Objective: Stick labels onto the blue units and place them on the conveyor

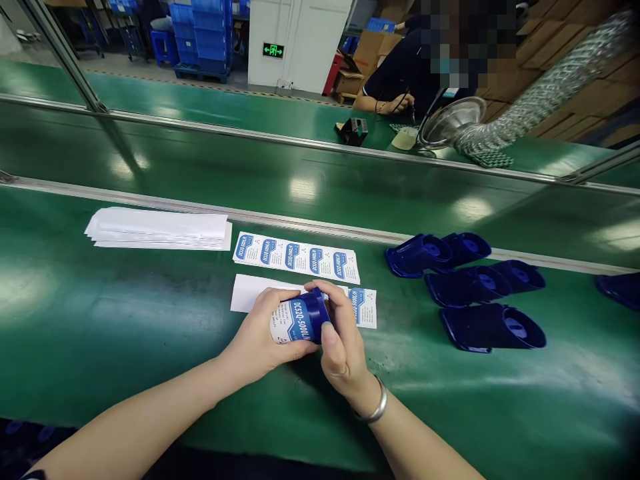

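Note:
Between my two hands is a dark blue plastic housing with a white and blue printed label on its side. My left hand wraps round its labelled part, thumb below and fingers above. At the rim end, my right hand curls its fingers and thumb round the housing. Just behind the hands lies a partly used label strip, its left part bare white backing. Farther back is a fuller sheet of labels in a row.
Several blue housings lie on the green bench at the right, another at the far right edge. A stack of white sheets is at back left. A metal rail runs behind; beyond it a person works near a silver duct.

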`<state>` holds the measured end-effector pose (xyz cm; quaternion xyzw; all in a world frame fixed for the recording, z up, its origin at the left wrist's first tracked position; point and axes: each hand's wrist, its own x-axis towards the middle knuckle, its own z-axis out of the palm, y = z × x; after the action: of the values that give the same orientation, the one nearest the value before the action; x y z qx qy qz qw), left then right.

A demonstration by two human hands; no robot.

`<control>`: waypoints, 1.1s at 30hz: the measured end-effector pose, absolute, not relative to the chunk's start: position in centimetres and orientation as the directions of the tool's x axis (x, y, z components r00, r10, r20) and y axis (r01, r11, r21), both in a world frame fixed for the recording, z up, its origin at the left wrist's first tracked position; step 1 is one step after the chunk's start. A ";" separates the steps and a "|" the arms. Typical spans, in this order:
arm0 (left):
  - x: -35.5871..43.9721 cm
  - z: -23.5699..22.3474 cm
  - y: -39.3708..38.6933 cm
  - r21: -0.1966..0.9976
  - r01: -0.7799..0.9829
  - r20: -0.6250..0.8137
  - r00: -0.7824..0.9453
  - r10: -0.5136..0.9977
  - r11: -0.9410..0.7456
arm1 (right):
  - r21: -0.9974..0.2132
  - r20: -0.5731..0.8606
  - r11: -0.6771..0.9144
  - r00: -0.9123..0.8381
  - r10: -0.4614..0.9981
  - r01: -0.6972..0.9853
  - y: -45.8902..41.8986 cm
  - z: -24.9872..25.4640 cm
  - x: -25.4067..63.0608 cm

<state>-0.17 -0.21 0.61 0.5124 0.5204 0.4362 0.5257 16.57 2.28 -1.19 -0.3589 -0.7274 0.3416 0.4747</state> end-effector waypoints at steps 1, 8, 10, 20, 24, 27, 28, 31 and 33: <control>-0.3 0.8 -0.1 0.986 -0.037 -0.160 0.106 0.981 0.164 | -0.826 0.461 0.527 -0.298 0.836 0.199 2.3 -1.1 16.6; -1.1 1.3 0.7 0.652 -0.536 -0.451 0.293 0.843 0.535 | -0.645 0.625 0.746 -0.448 0.639 0.163 2.6 -0.8 16.6; -1.0 1.3 0.7 0.628 -0.550 -0.470 0.296 0.832 0.550 | -0.627 0.632 0.762 -0.467 0.619 0.161 2.6 -0.8 16.6; -0.2 1.2 -0.3 0.906 -0.305 -0.258 0.153 0.954 0.294 | -0.739 0.537 0.624 -0.336 0.773 0.255 1.4 -1.7 16.3; 0.0 0.4 -0.4 0.992 0.006 -0.123 0.091 0.988 0.123 | -0.813 0.458 0.514 -0.245 0.854 0.274 0.9 -1.5 16.0; 0.0 0.1 -0.4 0.982 0.187 -0.045 0.061 0.997 0.033 | -0.846 0.408 0.458 -0.222 0.885 0.273 0.8 -1.4 16.0; 0.0 0.1 -0.4 0.976 0.219 -0.037 0.061 0.997 0.022 | -0.856 0.393 0.442 -0.218 0.893 0.269 0.8 -1.4 16.0; -0.3 0.4 -0.2 0.963 0.269 -0.046 0.092 0.995 0.020 | -0.907 0.301 0.345 -0.204 0.932 0.240 1.1 -1.4 16.2; -0.6 0.7 0.0 0.967 0.252 -0.081 0.134 0.988 0.045 | -0.942 0.222 0.261 -0.192 0.956 0.210 1.5 -1.4 16.3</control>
<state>-0.61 -0.02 0.68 0.5773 0.5370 0.3800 0.4837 16.30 1.46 -1.42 -0.4465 -0.6526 0.4126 0.4523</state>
